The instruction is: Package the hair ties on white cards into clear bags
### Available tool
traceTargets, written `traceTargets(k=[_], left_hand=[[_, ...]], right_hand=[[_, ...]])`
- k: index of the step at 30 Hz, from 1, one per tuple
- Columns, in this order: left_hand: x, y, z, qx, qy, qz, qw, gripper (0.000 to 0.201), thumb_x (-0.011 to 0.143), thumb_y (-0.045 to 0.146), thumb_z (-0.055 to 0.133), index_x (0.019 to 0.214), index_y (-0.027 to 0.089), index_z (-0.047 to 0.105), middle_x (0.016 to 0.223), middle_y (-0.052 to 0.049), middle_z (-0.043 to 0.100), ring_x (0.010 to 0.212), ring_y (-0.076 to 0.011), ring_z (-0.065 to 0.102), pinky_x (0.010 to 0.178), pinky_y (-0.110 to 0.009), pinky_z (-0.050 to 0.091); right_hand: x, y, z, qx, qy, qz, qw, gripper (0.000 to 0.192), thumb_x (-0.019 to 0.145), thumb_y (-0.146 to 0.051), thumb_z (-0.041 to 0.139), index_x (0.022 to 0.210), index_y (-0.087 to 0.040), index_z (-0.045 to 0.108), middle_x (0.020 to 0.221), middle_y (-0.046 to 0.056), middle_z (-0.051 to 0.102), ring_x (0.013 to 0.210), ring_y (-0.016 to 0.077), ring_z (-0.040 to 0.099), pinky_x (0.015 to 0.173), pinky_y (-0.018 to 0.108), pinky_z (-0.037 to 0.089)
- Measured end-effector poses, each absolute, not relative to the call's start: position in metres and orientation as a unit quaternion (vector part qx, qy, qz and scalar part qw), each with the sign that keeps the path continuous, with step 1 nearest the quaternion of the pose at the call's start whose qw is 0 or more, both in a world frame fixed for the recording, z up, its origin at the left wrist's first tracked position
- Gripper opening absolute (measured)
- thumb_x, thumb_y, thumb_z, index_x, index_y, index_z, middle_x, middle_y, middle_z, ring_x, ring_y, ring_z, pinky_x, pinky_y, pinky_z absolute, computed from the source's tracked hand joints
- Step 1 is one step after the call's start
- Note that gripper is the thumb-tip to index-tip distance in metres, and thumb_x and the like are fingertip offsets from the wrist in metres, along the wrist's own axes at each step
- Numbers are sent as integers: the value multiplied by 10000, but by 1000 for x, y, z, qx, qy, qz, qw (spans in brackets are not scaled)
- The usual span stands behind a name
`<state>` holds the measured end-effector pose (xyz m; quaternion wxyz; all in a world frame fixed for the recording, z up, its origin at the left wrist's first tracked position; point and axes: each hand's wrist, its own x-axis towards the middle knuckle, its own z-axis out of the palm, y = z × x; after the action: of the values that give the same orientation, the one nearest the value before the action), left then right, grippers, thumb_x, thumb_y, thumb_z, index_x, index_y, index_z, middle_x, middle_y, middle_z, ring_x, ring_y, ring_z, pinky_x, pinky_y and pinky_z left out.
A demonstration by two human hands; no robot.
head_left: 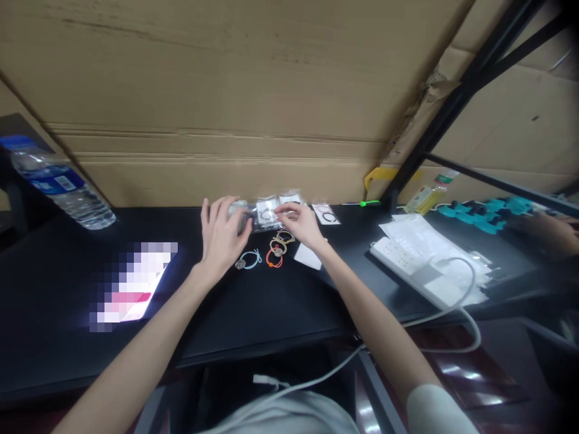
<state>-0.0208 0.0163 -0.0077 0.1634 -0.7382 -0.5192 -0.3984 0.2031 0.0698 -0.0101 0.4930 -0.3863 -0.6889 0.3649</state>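
Note:
My left hand [221, 235] is at the left end of a clear plastic packet [265, 214], its fingers apart and its thumb separate from the forefinger. A pale, see-through item [237, 207] shows behind those fingers, too blurred to name. My right hand [302, 224] pinches thumb and forefinger at the packet's right side, over a white card with a dark loop. Nearer me lie a light blue hair tie [250, 260], an orange hair tie [274, 259] and a beige hair tie [278, 246]. A white square piece [308, 257] rests under my right wrist.
A lit phone [136, 283] and a water bottle [63, 184] are to the left. Another carded black loop [326, 214] lies right of my hand. Further right are a power strip [411, 271], plastic bags [429, 238], a yellowish bottle [425, 196] and black frame bars. Cardboard [235, 90] stands behind.

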Motion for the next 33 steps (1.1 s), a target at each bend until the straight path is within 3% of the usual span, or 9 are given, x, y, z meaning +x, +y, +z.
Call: traceTargets(k=[2,5,8,12,18,23,27,33], left_hand=[[-15,12,-6,-772,-490,-371,163,441,981,464,606,1360,239,600,1539,-137,561,1467,-374,466,1299,-681,115],[-10,10,-8,-810,-462,-329,150,685,968,552,596,1533,193,454,1567,-180,533,1487,-392,449,1307,-681,47],[-10,12,-12,-805,-483,-308,155,722,978,535,573,1558,136,409,1493,-215,574,1428,-400,503,1305,-670,92],[-12,15,-14,-792,-505,-309,147,804,905,532,666,1542,115,410,1418,-219,587,1364,-413,538,1290,-659,182],[-12,14,-9,-802,-487,-314,143,719,882,456,704,1470,125,454,1342,-194,603,1324,-391,551,1257,-623,273],[-10,11,-4,-787,-518,-308,132,604,886,450,695,1382,155,517,1254,-179,636,1225,-388,577,1053,-552,460],[-9,8,-1,-777,-530,-313,133,576,884,495,696,1328,157,553,1227,-176,649,1161,-382,585,987,-532,469],[-10,8,-2,-780,-529,-304,140,575,897,522,682,1339,178,550,1226,-164,651,1158,-374,581,975,-514,455]], right_hand=[[200,68,-11,-377,-697,364,490,163,868,-309,688,980,-218,764,1115,68,777,908,214,747,697,340,655],[197,66,-11,-359,-713,351,488,150,877,-277,685,987,-221,771,1099,57,783,974,211,744,877,391,647],[194,62,-8,-352,-729,333,484,154,876,-243,688,1001,-223,776,1067,49,792,1012,212,744,978,419,608],[190,56,-5,-341,-738,326,483,158,880,-234,695,1018,-227,773,1093,48,793,1010,207,746,981,408,595],[185,54,-7,-326,-744,324,485,126,877,-230,713,990,-238,767,1043,32,790,1023,209,740,973,404,602],[183,50,-5,-309,-717,382,494,125,876,-291,743,988,-238,760,1056,35,769,955,194,733,871,379,647],[183,47,0,-305,-680,457,486,187,870,-377,765,989,-233,750,1110,54,744,932,193,719,737,335,667],[184,45,0,-312,-699,444,465,224,908,-418,743,1034,-234,760,1155,64,740,999,210,711,768,351,655]])
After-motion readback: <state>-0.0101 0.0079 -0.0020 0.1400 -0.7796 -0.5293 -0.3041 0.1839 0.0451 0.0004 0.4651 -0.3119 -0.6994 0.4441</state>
